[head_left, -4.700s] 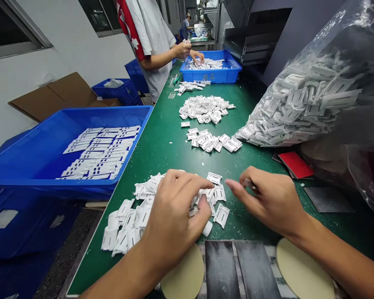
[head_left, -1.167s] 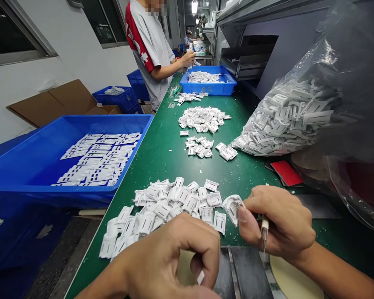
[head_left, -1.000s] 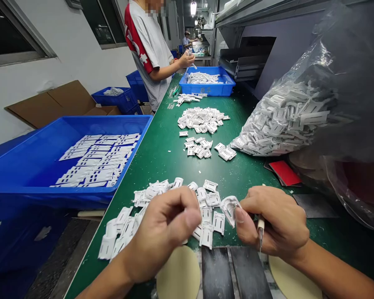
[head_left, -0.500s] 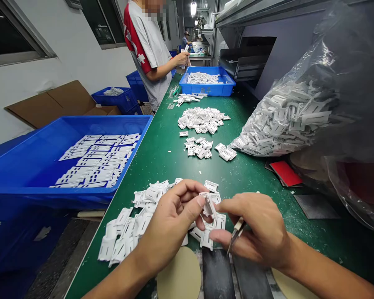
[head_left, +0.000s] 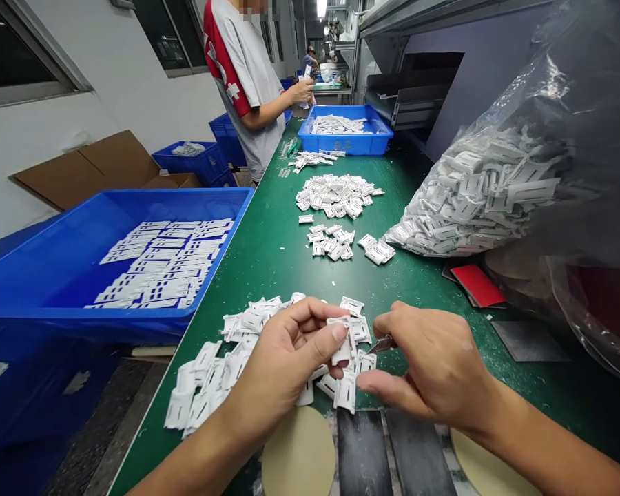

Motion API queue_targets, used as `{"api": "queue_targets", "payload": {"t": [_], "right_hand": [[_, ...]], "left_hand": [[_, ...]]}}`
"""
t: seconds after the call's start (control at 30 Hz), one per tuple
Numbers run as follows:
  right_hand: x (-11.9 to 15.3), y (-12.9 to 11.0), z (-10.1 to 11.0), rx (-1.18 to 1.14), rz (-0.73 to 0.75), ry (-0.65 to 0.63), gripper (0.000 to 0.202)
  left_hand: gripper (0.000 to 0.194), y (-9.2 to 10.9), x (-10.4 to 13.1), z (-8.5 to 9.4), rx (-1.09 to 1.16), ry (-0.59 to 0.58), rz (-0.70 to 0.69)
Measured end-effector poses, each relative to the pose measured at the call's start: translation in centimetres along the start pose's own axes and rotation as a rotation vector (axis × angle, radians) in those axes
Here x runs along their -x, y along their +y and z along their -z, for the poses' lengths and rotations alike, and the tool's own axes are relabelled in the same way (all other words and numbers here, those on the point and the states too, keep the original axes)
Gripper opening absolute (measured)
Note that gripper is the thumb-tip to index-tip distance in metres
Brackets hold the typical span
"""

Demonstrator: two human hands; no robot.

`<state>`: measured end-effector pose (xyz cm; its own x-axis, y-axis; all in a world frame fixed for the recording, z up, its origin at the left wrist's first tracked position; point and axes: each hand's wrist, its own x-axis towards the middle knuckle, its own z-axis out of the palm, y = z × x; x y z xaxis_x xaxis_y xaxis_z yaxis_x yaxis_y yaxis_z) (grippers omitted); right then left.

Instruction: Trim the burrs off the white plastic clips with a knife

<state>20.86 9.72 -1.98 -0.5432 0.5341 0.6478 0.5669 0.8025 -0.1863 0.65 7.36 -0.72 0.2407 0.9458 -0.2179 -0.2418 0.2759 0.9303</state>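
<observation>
My left hand pinches a small white plastic part between thumb and fingers, tilted above the bench. To its right, my right hand is closed around a small knife; most of the tool is hidden in the fingers, and only its metal end shows. That end points left, close to the held part; whether they touch I cannot tell. Beneath and left of my left hand lies a loose heap of similar white parts. A few more of them lie between the two hands.
Black plates and a round beige disc lie at the front. A blue bin with flat white pieces stands left of the green bench. A clear bag of parts leans at right. A person works beyond.
The knife has swung from pointing down to pointing left, nearer the held part. My right hand has turned and its thumb has moved away from the tool. The part in my left hand is rotated.
</observation>
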Motion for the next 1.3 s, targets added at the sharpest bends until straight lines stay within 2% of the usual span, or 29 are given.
{"api": "queue_targets", "payload": {"t": [0.13,0.53,1.07,1.3], "right_hand": [[0.07,-0.06,0.01,0.076,0.044,-0.005,0.051],[-0.07,-0.16,0.08,0.24,0.057,0.023,0.057],[-0.21,-0.32,0.03,0.317,0.058,0.029,0.057],[-0.1,-0.35,0.03,0.323,0.078,0.034,0.057]], "left_hand": [[0.02,-0.03,-0.12,0.01,-0.002,0.0,0.014],[0.02,0.06,0.22,0.0,-0.056,-0.01,0.015],[0.021,0.05,0.13,-0.03,-0.096,0.003,0.019],[0.015,-0.08,0.11,0.12,-0.054,-0.011,0.016]]}}
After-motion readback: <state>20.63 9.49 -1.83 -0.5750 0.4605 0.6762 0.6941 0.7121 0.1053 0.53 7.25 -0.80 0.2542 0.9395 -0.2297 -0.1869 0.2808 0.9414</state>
